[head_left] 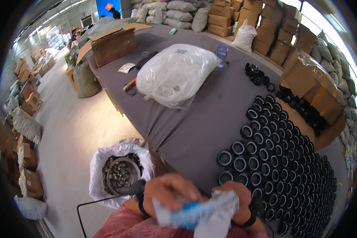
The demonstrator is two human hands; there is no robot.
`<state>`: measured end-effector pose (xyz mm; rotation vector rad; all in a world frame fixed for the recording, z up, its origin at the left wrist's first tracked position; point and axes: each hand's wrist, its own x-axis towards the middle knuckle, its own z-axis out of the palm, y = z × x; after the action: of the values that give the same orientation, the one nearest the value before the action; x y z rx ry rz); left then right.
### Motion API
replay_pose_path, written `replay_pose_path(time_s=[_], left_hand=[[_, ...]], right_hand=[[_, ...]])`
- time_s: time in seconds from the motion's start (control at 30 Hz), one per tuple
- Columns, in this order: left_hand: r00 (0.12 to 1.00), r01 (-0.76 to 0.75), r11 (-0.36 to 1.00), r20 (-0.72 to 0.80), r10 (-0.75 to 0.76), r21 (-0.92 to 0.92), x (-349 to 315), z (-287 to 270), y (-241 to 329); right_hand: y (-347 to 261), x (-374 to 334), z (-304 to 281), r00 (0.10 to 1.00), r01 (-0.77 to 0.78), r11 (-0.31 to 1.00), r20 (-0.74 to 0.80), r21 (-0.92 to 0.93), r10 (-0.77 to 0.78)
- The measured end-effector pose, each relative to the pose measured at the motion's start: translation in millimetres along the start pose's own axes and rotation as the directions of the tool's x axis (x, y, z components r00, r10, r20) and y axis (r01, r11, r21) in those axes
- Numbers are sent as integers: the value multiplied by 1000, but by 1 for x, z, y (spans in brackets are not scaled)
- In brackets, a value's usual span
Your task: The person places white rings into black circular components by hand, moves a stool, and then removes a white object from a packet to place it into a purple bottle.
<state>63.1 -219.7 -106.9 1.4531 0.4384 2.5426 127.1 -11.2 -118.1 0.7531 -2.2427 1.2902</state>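
Note:
Close to my body, in front of my red clothing, I hold a white-and-blue printed plastic packet (198, 213), blurred by motion. My left hand (171, 193) is closed over its left part, fingers bent and somewhat smeared. At its other end my right hand (240, 197) grips it, with most of the fingers hidden behind the packet. A white piece hangs below it; whether it belongs to the packet I cannot tell. Beside my right hand, many black rings with pale inner rims (269, 163) stand in rows on the grey-covered table (178, 137).
A white sack (100, 160) with small metal parts and a round metal bowl stands left of the table. On the table are a clear plastic bag of white parts (178, 73), an open carton (114, 47), a purplish bottle (222, 53) and a carton of black parts (311, 85).

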Motion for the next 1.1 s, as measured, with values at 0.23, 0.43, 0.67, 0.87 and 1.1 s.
replay_pose_path(time_s=[0.23,0.43,0.67,0.87,1.1], left_hand=[[988,-34,962,138,74,-273,7,21,-13],[995,59,952,90,-33,-302,5,23,-17],[975,94,960,221,-35,-265,21,18,-18],[972,84,982,230,-43,-170,20,13,-17],[1000,-1,990,-1,1,-138,3,17,-14]], right_hand=[[-20,14,-9,973,231,953,-21,198,-232],[-29,20,-17,968,248,924,-28,291,-251],[-36,23,-27,980,176,941,36,290,-194],[-13,23,-26,948,277,907,66,317,-312],[-8,23,-13,985,171,940,-22,295,-172]])
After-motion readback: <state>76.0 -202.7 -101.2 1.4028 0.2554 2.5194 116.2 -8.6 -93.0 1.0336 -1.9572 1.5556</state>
